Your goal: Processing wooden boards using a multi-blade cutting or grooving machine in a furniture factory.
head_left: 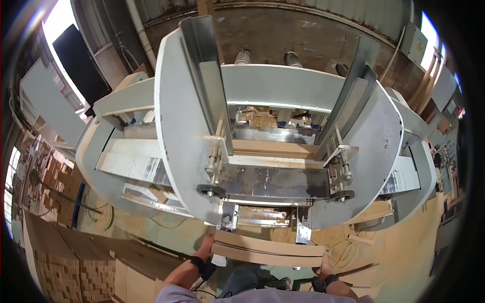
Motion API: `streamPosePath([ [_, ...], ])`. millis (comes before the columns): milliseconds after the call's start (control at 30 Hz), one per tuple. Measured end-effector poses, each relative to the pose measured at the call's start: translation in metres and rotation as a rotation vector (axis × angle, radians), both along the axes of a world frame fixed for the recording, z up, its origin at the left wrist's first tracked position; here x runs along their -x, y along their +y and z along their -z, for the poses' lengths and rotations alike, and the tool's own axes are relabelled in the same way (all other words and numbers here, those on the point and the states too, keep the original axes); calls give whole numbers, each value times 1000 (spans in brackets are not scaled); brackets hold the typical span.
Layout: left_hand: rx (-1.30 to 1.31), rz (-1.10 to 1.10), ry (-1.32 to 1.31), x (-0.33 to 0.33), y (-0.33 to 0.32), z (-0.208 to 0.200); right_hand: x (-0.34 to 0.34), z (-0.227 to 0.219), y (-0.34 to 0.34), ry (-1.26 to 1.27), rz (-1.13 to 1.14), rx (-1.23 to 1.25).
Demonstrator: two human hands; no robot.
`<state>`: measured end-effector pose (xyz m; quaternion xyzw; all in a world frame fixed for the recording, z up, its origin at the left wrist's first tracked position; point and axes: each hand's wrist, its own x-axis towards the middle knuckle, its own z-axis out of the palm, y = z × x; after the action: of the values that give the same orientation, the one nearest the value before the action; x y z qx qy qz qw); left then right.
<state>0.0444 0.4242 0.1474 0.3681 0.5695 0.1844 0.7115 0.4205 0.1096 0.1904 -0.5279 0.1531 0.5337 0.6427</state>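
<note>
A short stack of long, narrow brown cardboard pieces (268,244) spans the space in front of my body, with a dark gap between its layers. My left hand (206,246) grips its left end and my right hand (324,265) grips its right end. Both hands are closed on the cardboard, though some fingers are hidden. Just beyond stands a large grey machine with a flat dark metal plate (275,182). More brown cardboard (275,149) lies between two upright metal guides (214,86) behind that plate.
Curved grey side panels (177,121) flank the guides, with a black knob (210,190) near each one's lower edge. Stacked flat cardboard (76,270) stands at lower left. A coiled hose (343,252) lies on the floor at right. An electrical box (415,43) hangs at upper right.
</note>
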Motion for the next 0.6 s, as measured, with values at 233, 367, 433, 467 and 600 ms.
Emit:
streamPosePath([
  [233,-324,213,298,18,9,73,-1,-37,30,-69,-6,77],
  [367,67,-91,-83,-19,9,30,-32,1,14,-101,-117,77],
  [433,-57,-121,-14,59,7,44,-28,0,45,-93,-278,-9],
  [467,-346,178,337,98,37,59,-19,-2,72,-62,-406,-103],
  [600,116,-9,111,-27,15,-83,-29,-64,47,-28,-376,-60],
])
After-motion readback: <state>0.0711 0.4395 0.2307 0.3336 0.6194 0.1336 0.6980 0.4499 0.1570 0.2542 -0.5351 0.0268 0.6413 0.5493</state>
